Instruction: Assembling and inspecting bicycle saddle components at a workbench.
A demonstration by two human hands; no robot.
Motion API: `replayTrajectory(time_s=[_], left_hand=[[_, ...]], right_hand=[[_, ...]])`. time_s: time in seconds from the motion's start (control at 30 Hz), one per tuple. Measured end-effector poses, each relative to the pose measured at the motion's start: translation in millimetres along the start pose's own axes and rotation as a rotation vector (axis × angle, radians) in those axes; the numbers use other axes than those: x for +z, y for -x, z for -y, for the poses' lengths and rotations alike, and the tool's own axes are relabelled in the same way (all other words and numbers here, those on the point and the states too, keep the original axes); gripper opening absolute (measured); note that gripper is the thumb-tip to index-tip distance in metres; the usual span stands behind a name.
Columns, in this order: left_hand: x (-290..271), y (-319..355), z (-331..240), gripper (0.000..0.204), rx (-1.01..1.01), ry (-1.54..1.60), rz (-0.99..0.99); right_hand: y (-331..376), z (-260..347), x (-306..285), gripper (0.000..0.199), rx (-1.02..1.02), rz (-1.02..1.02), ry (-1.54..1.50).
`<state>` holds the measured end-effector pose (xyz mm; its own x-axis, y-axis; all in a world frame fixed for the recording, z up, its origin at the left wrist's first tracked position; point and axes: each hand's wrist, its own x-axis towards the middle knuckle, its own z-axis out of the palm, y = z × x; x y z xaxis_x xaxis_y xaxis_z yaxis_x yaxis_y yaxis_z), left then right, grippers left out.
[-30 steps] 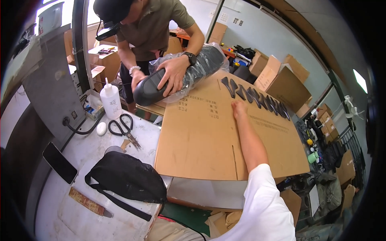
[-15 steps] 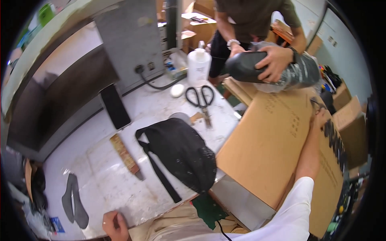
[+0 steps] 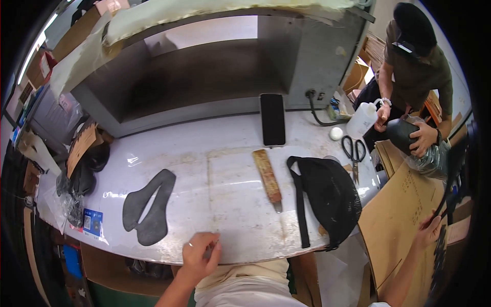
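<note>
My left hand [image 3: 201, 253] rests at the front edge of the white worktable [image 3: 204, 158], fingers curled together; something small and dark may sit between them, too small to tell. A flat black saddle-shaped cut-out [image 3: 148, 206] lies just to its upper left. My right hand [image 3: 427, 231] reaches far right across a large cardboard sheet [image 3: 401, 215], fingertips at a row of black pieces [image 3: 439, 256] near its edge. Between my hands lie a wooden-handled blade [image 3: 269, 178] and a black bag [image 3: 330, 197].
A phone [image 3: 272, 118], scissors [image 3: 354, 150], a white squeeze bottle [image 3: 362, 119] and a small white lid [image 3: 335, 133] sit at the back right. A co-worker [image 3: 417, 66] stands there holding a black saddle in plastic wrap [image 3: 409, 137]. A grey hood [image 3: 204, 66] stands behind.
The view has swung left from the cardboard to the worktable. My left hand has moved right along the front edge. My right hand stays on the cardboard.
</note>
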<state>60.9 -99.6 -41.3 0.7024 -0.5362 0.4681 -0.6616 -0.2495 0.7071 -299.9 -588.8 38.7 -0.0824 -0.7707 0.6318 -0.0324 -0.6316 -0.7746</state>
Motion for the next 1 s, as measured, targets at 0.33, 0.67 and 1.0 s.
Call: replayTrajectory(time_s=[0.33, 0.67, 1.0], left_hand=[[-60, -90, 117, 0.012, 0.028, -1.014, 0.183], [-104, -75, 90, 0.007, -0.222, -0.222, -0.192], [-105, -41, 86, 0.008, -0.282, 0.044, -0.408]], right_hand=[[152, 163, 229, 0.027, 0.587, 2.095, -0.139], [224, 193, 306, 0.060, -0.367, 1.899, 0.604], [349, 224, 434, 0.038, 0.039, 1.666, -0.363]])
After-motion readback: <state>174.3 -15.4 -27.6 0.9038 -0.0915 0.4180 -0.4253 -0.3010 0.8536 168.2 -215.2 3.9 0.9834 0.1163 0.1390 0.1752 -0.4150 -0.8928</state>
